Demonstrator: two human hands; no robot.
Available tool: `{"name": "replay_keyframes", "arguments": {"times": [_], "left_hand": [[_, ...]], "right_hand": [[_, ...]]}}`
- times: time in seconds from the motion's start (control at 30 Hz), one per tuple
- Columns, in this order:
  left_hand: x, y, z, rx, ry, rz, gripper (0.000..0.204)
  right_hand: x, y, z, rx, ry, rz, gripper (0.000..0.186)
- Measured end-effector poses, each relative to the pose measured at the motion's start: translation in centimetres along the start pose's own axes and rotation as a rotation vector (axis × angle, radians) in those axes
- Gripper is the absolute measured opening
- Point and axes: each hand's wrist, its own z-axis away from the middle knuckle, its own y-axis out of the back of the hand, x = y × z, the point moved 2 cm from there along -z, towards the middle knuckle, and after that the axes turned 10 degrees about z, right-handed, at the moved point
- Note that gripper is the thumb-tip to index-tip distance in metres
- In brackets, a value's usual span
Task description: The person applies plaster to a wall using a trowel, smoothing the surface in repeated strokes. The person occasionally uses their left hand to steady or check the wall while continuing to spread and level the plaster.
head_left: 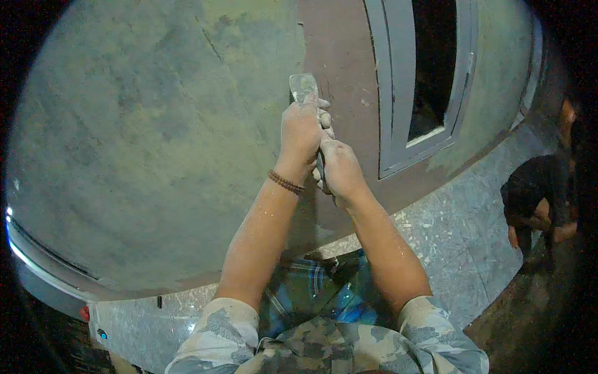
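- Pointing upward, the scraper (303, 84) is held at the wall (156, 124); whether the plaster is touched cannot be told.
- Near the blade, it is clasped by the left hand (301, 131), fingers wrapped round.
- Just below, its handle is gripped by the right hand (342, 165).
- A bracelet (286, 181) is worn on the left wrist.

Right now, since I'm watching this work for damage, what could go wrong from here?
The scraper might slip, since the fingers of the left hand gripping it look coated in pale dust. If it strayed to the right, it could scratch the gray window frame beside the brown strip of wall.
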Motion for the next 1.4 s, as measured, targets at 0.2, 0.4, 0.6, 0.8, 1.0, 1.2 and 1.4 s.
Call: {"name": "replay_keyframes", "arguments": {"times": [0.2,0.4,0.6,0.8,1.0,1.2,1.4], "left_hand": [[-3.7,2.5,2.4,0.084,0.063,-0.032,0.033],[-0.5,0.5,0.6,0.04,-0.01,-0.094,0.03],[-0.4,0.2,0.1,-0.004,-0.028,-0.023,0.033],[-2.4,1.6,1.8,0.069,0.054,-0.094,0.034],[0.1,-0.2,-1.2,0.012,0.016,-0.01,0.034],[-2.4,1.7,1.2,-0.009,-0.011,0.009,0.038],[-2.5,3.3,1.2,-0.106,0.034,-0.114,0.043]], "right_hand": [[4.4,-0.6,1.7,0.002,-0.07,0.169,0.046],[0.8,-0.5,0.5,-0.018,-0.018,0.011,0.042],[1.4,-0.1,0.3,-0.017,-0.038,-0.086,0.04],[3.9,-0.8,0.8,0.098,-0.045,0.317,0.061],[-0.4,-0.1,-1.0,0.011,-0.032,-0.022,0.039],[2.6,-0.6,1.9,0.305,0.284,0.27,0.031],[4.0,-2.7,3.6,0.652,0.811,0.641,0.037]]}}
